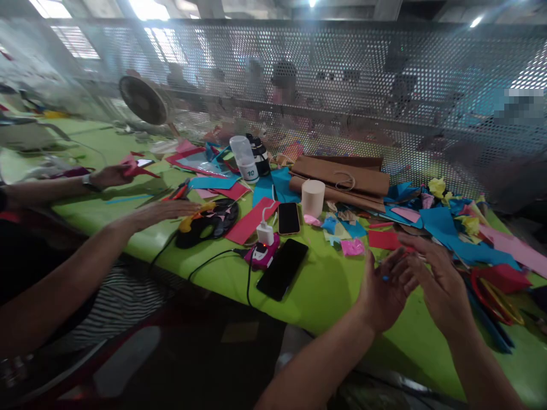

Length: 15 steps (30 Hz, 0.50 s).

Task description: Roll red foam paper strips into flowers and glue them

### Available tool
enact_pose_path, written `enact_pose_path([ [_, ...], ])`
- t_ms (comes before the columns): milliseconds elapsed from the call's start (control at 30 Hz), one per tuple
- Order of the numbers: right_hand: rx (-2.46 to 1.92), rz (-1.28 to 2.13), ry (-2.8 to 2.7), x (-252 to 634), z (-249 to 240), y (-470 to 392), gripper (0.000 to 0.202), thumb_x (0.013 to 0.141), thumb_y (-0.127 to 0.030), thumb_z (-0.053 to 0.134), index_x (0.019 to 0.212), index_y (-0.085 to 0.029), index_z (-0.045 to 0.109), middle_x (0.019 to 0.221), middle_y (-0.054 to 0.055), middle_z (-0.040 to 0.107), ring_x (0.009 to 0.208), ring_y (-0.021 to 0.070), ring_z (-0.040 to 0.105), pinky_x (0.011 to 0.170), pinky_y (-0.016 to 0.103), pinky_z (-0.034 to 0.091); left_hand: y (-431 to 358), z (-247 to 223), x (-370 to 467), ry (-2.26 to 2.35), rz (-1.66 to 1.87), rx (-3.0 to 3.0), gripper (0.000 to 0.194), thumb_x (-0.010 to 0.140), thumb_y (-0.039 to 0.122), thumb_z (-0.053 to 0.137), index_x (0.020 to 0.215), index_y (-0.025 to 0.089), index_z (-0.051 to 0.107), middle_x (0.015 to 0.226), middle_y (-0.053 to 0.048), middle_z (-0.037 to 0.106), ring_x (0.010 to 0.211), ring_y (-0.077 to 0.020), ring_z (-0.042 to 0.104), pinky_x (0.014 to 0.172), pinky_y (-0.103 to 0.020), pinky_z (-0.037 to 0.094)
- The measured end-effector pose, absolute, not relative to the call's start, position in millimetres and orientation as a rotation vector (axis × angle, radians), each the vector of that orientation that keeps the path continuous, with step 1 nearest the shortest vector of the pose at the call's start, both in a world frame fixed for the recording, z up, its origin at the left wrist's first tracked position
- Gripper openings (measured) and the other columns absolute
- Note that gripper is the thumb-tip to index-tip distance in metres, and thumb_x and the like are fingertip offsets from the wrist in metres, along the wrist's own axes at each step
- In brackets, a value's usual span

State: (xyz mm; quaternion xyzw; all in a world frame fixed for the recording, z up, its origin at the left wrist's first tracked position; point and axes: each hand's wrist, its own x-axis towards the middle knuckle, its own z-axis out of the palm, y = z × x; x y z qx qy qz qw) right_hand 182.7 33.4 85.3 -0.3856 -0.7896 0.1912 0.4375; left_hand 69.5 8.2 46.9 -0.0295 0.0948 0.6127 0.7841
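My left hand (384,293) is raised over the near right of the green table, palm turned up, its thumb apart from its half-bent fingers. A small blue bit (385,278) shows at its palm. My right hand (444,290) reaches across from the right, with its fingers stretched over the left fingertips. A reddish patch shows between its fingers; whether it is held or lies behind, I cannot make out. Just beyond the hands lie a red paper piece (383,240) and a crumpled pink piece (352,246).
Two phones (282,269) and a magenta power adapter (261,253) with cables lie left of my hands. Behind stand a beige cup (313,197) and brown rolled sheets (342,176). Scissors (496,296) lie right. A co-worker's hands (160,213) work at left, near a black palette-shaped piece (209,222).
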Motion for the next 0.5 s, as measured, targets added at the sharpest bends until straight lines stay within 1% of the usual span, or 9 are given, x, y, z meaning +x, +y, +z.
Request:
enact_pose_path([
  [67, -0.904, 0.273, -2.079, 188.1, 79.1, 29.7, 0.021, 0.100, -0.038, 0.066, 0.118, -0.037, 0.077, 0.116, 0.004, 0.077, 0.112, 0.0308, 0.067, 0.098, 0.049, 0.049, 9.5, 45.0, 68.2, 0.192, 1.342, -0.018, 0.068, 0.105, 0.065, 0.038, 0.119, 0.011, 0.076, 0.128, -0.019, 0.074, 0.117, -0.0240, 0.071, 0.108, -0.033, 0.052],
  [100, -0.864, 0.199, -2.133, 189.6, 75.4, 28.4, 0.015, 0.097, -0.036, 0.070, 0.110, -0.035, 0.078, 0.107, 0.003, 0.078, 0.105, 0.0294, 0.069, 0.096, 0.047, 0.050, 9.8, 44.3, 67.5, 0.181, 1.347, 0.006, 0.068, 0.104, 0.066, 0.039, 0.118, 0.011, 0.075, 0.131, -0.019, 0.073, 0.123, -0.0255, 0.069, 0.113, -0.035, 0.049],
  [167, -0.807, 0.124, -2.208, 190.2, 68.5, 27.0, 0.010, 0.095, -0.032, 0.074, 0.103, -0.033, 0.079, 0.098, 0.002, 0.080, 0.096, 0.0272, 0.071, 0.093, 0.046, 0.051, 9.4, 44.0, 67.3, 0.164, 1.344, 0.044, 0.069, 0.102, 0.069, 0.041, 0.118, 0.010, 0.074, 0.137, -0.020, 0.071, 0.133, -0.0281, 0.065, 0.119, -0.037, 0.044],
  [267, -0.811, 0.126, -2.212, 189.4, 62.2, 27.0, 0.009, 0.095, -0.027, 0.072, 0.101, -0.031, 0.078, 0.096, 0.001, 0.080, 0.092, 0.0249, 0.072, 0.089, 0.042, 0.053, 7.3, 46.1, 69.9, 0.169, 1.333, 0.073, 0.066, 0.101, 0.070, 0.045, 0.119, 0.012, 0.072, 0.138, -0.020, 0.069, 0.135, -0.0291, 0.064, 0.121, -0.038, 0.043],
  [333, -0.849, 0.191, -2.157, 193.0, 61.1, 27.8, 0.006, 0.095, -0.030, 0.073, 0.098, -0.031, 0.078, 0.094, 0.001, 0.080, 0.092, 0.0243, 0.072, 0.087, 0.040, 0.054, 7.3, 48.1, 70.5, 0.202, 1.323, 0.118, 0.066, 0.101, 0.071, 0.043, 0.122, 0.014, 0.069, 0.136, -0.020, 0.070, 0.131, -0.0295, 0.066, 0.119, -0.041, 0.044],
  [400, -0.922, 0.305, -2.060, 202.9, 62.2, 29.4, 0.007, 0.093, -0.035, 0.074, 0.096, -0.031, 0.079, 0.097, 0.002, 0.079, 0.095, 0.0248, 0.072, 0.089, 0.040, 0.055, 10.7, 49.3, 66.2, 0.303, 1.323, 0.232, 0.068, 0.099, 0.074, 0.042, 0.127, 0.016, 0.066, 0.134, -0.018, 0.071, 0.128, -0.0301, 0.067, 0.116, -0.044, 0.045],
  [467, -1.057, 0.414, -1.902, 218.4, 65.6, 32.6, 0.016, 0.090, -0.044, 0.076, 0.098, -0.030, 0.079, 0.099, 0.003, 0.079, 0.095, 0.0253, 0.072, 0.090, 0.041, 0.056, 18.1, 49.2, 55.3, 0.499, 1.343, 0.449, 0.067, 0.097, 0.074, 0.047, 0.133, 0.019, 0.062, 0.132, -0.016, 0.071, 0.125, -0.0300, 0.067, 0.113, -0.046, 0.046],
  [500, -1.142, 0.458, -1.803, 227.3, 68.0, 35.1, 0.023, 0.088, -0.048, 0.077, 0.100, -0.029, 0.079, 0.100, 0.003, 0.079, 0.094, 0.0254, 0.072, 0.088, 0.041, 0.056, 22.9, 48.6, 47.9, 0.635, 1.353, 0.599, 0.063, 0.097, 0.070, 0.052, 0.136, 0.021, 0.061, 0.131, -0.015, 0.071, 0.124, -0.0294, 0.066, 0.112, -0.046, 0.046],
])
